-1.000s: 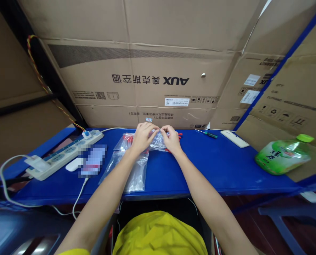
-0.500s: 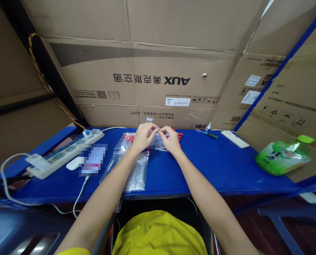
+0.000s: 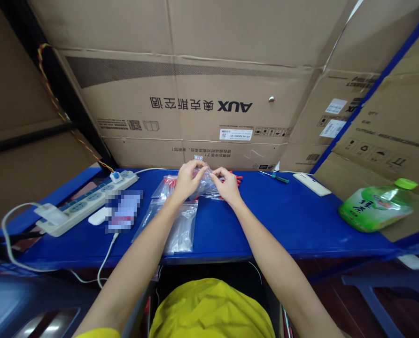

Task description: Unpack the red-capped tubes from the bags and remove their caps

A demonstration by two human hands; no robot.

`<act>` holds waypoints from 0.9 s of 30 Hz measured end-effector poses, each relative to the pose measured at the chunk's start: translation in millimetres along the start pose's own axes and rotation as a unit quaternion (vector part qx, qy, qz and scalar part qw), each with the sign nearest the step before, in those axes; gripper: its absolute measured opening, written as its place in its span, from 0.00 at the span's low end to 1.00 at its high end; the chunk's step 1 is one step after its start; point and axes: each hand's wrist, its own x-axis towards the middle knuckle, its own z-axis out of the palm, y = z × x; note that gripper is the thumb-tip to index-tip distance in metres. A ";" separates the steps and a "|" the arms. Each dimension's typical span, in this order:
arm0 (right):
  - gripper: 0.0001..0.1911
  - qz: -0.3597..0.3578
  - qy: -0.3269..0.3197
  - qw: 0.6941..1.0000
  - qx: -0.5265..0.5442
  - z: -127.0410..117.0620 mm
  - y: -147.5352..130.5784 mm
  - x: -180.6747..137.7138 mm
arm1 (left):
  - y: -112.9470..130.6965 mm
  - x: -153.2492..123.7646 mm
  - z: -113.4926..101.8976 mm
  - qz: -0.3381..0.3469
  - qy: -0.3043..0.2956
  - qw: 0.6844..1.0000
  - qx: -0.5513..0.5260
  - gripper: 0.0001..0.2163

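Note:
A clear plastic bag (image 3: pixel 204 184) is pinched between my two hands near the back of the blue table. My left hand (image 3: pixel 189 180) grips its left side with thumb and fingers together. On its right edge, the fingers of my right hand (image 3: pixel 226 183) are closed. Beneath and behind the hands lie several red-handled thin metal pieces (image 3: pixel 238 179), partly covered; their kind is unclear. Just left of my left hand rests a clear bag with red items in it (image 3: pixel 167 184). Closer to me, under my left forearm, flat clear zip bags (image 3: pixel 182 230) are stacked.
On the left are a white power strip (image 3: pixel 89 202) with plugs and cables, and a blurred-out phone (image 3: pixel 125 211) on a cord. A green screwdriver (image 3: pixel 279 178), a white phone-like slab (image 3: pixel 311 184) and a green bottle (image 3: pixel 373 206) lie right. Cardboard (image 3: pixel 202 80) walls the back.
The clear bag shows more spread between my hands than before. My left hand has shifted slightly up and to the left; my right hand has stayed nearly in place.

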 end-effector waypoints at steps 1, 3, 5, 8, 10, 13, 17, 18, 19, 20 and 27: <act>0.14 -0.002 0.001 1.000 -0.004 -0.9 -0.7 0.0 | -0.1 0.3 -0.1 0.004 -0.009 1.000 -0.009 0.10; 0.14 0.000 0.003 1.000 -0.006 -2.2 -2.0 -0.1 | -0.9 1.0 0.1 0.013 -0.033 0.999 -0.024 0.10; 0.15 0.010 0.002 1.000 0.010 -2.1 -2.8 -0.1 | -1.9 1.4 0.4 0.010 -0.048 0.998 -0.036 0.11; 0.16 0.031 0.001 0.998 0.049 -0.8 -2.5 0.4 | -2.8 1.7 0.2 -0.013 -0.031 0.997 -0.072 0.12; 0.17 0.041 0.007 0.997 0.067 -0.1 -2.0 0.9 | -3.0 1.7 -0.5 -0.027 -0.010 0.995 -0.097 0.13; 0.18 0.046 0.013 0.996 0.076 0.2 -2.2 1.3 | -3.1 1.6 -1.6 -0.034 0.000 0.993 -0.113 0.13; 0.19 0.045 0.009 0.995 0.085 1.2 -4.7 1.5 | -2.7 1.2 -2.1 -0.031 -0.010 0.992 -0.123 0.13; 0.19 0.047 0.009 0.995 0.089 1.5 -5.2 1.7 | -2.5 1.3 -2.2 -0.033 -0.009 0.991 -0.126 0.13; 0.19 0.050 0.011 0.994 0.096 1.8 -5.4 1.8 | -2.5 1.4 -2.3 -0.036 -0.006 0.991 -0.129 0.13; 0.19 0.054 0.012 0.993 0.106 2.1 -5.4 2.1 | -2.5 1.5 -2.4 -0.042 -0.001 0.990 -0.133 0.14; 0.23 0.100 0.031 0.982 0.157 3.0 -1.6 4.3 | -5.0 2.0 -0.6 -0.074 0.031 0.983 -0.166 0.14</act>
